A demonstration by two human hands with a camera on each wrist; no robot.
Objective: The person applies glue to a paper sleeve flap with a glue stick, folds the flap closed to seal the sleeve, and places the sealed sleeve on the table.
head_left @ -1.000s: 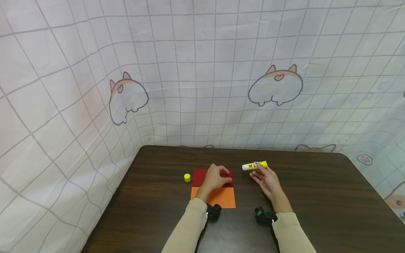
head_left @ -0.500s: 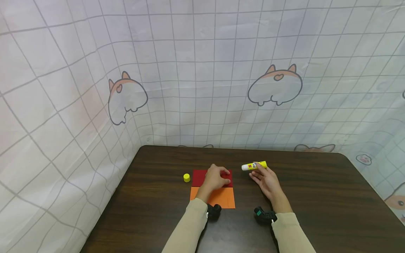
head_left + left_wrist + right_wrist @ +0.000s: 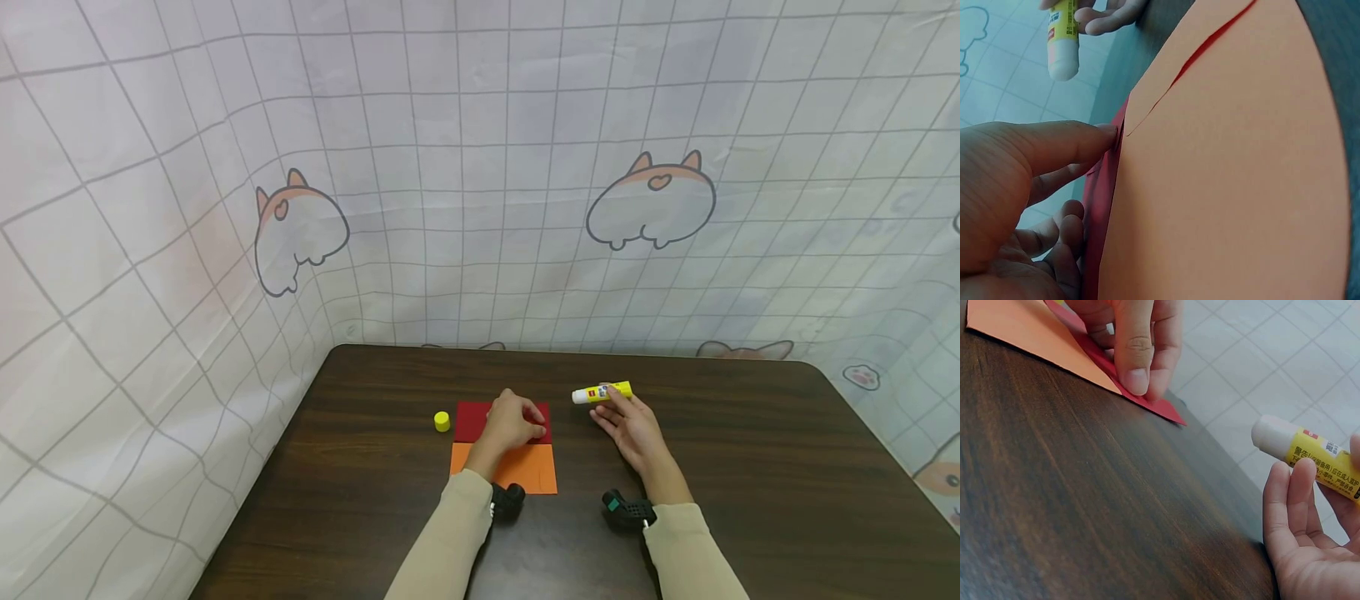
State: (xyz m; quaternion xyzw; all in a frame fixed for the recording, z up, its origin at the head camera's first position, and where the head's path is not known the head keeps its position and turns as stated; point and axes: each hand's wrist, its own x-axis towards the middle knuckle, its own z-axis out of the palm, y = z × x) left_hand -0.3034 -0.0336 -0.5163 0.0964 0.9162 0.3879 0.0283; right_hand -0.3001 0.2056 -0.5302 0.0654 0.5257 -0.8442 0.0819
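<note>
A red paper (image 3: pixel 468 421) lies on the dark table, overlapping the far edge of an orange paper (image 3: pixel 534 472). My left hand (image 3: pixel 513 423) rests on the red paper, its fingertips (image 3: pixel 1138 378) pressing down at the sheet's right edge. In the left wrist view the thumb (image 3: pixel 1079 144) touches the seam where the orange paper (image 3: pixel 1229 175) meets the red paper (image 3: pixel 1100 206). My right hand (image 3: pixel 628 427) holds a yellow, uncapped glue stick (image 3: pixel 602 392) just right of the papers, above the table. The glue stick (image 3: pixel 1310 456) lies across that hand's fingers (image 3: pixel 1291 500).
A small yellow cap (image 3: pixel 442 422) stands on the table (image 3: pixel 750 467) left of the red paper. A checked cloth with cartoon prints (image 3: pixel 480 167) hangs behind and to both sides. Bare dark wood stretches to the right and near edges.
</note>
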